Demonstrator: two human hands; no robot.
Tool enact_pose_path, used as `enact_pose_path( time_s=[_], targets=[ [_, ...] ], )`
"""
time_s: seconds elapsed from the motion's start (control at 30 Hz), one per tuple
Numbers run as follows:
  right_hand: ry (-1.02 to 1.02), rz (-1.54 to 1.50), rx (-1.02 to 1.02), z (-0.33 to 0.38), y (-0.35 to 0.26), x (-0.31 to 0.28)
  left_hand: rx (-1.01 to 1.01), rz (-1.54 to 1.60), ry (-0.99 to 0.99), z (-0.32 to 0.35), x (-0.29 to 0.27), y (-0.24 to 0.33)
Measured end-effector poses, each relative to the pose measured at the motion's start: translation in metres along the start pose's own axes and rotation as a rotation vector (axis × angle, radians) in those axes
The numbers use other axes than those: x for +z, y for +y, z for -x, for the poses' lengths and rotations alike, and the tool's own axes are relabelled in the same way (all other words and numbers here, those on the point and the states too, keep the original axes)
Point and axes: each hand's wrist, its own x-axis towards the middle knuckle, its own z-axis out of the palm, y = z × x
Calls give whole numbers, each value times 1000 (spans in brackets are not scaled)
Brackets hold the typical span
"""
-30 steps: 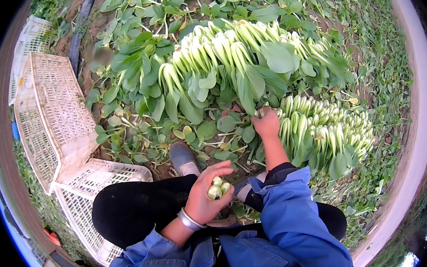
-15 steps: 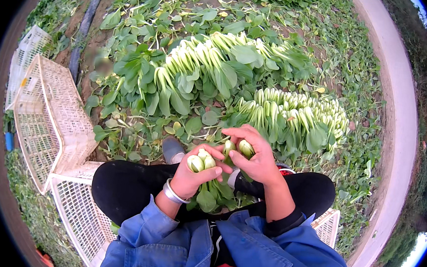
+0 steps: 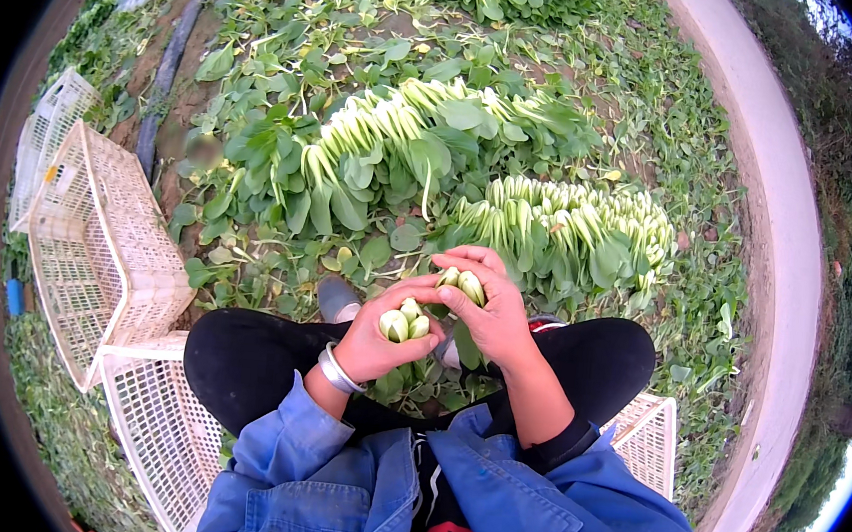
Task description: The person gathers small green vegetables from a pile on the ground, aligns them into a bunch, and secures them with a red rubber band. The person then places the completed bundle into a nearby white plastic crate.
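Head view: a seated person in a blue work jacket, knees apart, bends over cut greens in a vegetable field.
Left hand: the left hand point(image 3: 372, 337), a silver bangle at its wrist, has its fingers curled tight around a small bunch of pale green bok choy heads point(image 3: 404, 322).
Right hand: the right hand point(image 3: 490, 311) has its fingers closed over a second small bunch of pale-stemmed bok choy point(image 3: 465, 283); its fingertips touch those of the other hand.
Where the bunches are: both are held above the lap, between the knees, just beside each other.
Which way they point: the cut stem bases face up toward the camera; the long axis runs down through each fist, and the dark leaves hang below the hands.
White lattice plastic crate, far left: the white lattice plastic crate point(image 3: 97, 250) stands tipped on its side, and nothing shows inside it.
Second crate: a flat white lattice crate point(image 3: 148, 424) lies under the left leg; what it holds cannot be told.
Third crate: a white lattice crate corner point(image 3: 648, 439) shows beside the right knee, its inside hidden.
Ground ahead: two long rows of cut bok choy, the upper row of bok choy point(image 3: 406, 139) and the nearer row of bok choy point(image 3: 559, 227), lie with white stems uppermost.
Right edge: a pale concrete path point(image 3: 782, 254) curves past.
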Motion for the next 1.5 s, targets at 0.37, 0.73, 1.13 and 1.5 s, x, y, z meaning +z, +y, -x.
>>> enact_pose_path(
  time_s=[0.37,0.73,1.13,1.5],
  targets=[
    [25,302,-326,5,-24,36,108,138,418,-6,0,-15],
    [-183,-255,37,-8,39,59,-72,402,634,-24,-8,-32],
    [283,1056,645,-158,294,-149,-320,-93,557,-49,-6,-37],
    [-1,1009,853,-212,262,-139,-444,-200,460,-42,-9,-52]
  ],
)
